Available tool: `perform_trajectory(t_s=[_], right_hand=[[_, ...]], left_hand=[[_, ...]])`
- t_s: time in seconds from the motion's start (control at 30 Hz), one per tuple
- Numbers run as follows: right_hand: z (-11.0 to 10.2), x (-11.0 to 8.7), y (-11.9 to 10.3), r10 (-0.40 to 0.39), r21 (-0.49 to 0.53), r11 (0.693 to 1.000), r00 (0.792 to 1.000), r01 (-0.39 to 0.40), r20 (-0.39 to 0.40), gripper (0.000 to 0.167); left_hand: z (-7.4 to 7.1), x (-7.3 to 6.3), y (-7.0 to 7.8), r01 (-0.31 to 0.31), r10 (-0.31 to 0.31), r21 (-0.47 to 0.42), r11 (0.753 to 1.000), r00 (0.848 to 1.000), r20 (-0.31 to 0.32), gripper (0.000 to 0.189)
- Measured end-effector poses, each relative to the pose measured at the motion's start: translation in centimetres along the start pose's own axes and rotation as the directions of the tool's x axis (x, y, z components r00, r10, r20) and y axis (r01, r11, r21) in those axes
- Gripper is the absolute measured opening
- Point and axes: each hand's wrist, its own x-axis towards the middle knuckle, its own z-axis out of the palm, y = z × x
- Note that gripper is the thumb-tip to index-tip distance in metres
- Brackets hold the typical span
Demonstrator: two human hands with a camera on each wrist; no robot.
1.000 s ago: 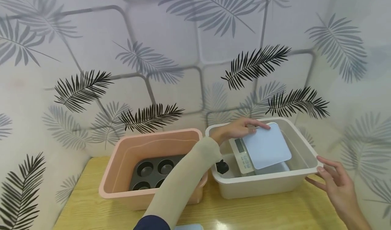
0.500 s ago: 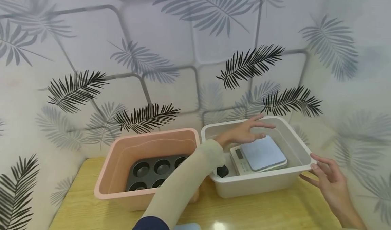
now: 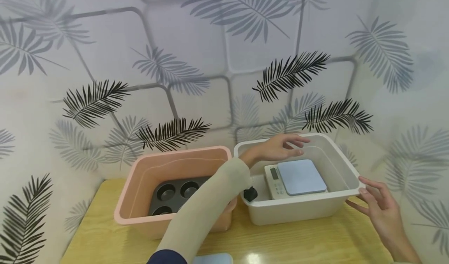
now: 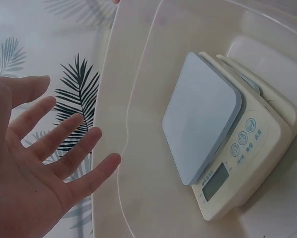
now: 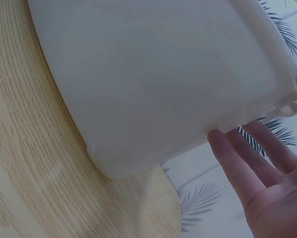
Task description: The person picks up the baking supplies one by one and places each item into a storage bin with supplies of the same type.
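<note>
A white digital kitchen scale point(image 3: 297, 178) with a pale blue plate lies inside the white plastic bin point(image 3: 294, 203). In the left wrist view this kitchen scale point(image 4: 223, 134) rests on a second scale point(image 4: 287, 116), mostly hidden beneath it. My left hand point(image 3: 275, 147) hovers over the back of the bin with fingers spread and nothing in them. My right hand point(image 3: 382, 209) grips the bin's right front corner, thumb and forefinger at the rim. Seen from the right wrist, the fingers of that hand point(image 5: 262, 183) lie against the bin's outer wall.
A small black object point(image 3: 250, 194) sits in the bin's left front corner. To the left stands a pink bin point(image 3: 144, 190) holding a dark muffin tin point(image 3: 177, 195). A light blue flat item point(image 3: 214, 258) lies at the front of the wooden table point(image 3: 94, 232). A patterned wall rises behind.
My left hand has let go of the kitchen scale, which was tilted and now lies flat in the white bin. The right hand has stayed on the bin's corner.
</note>
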Motion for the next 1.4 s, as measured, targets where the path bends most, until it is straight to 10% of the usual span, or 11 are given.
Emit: perform_trajectory(t_s=[1.4], right_hand=[[-0.1, 0.4, 0.0, 0.049, 0.009, 0.999, 0.999, -0.049, -0.017, 0.032]], left_hand=[[0.4, -6.9, 3.9, -0.154, 0.152, 0.017, 0.988, 0.986, 0.061, 0.041]])
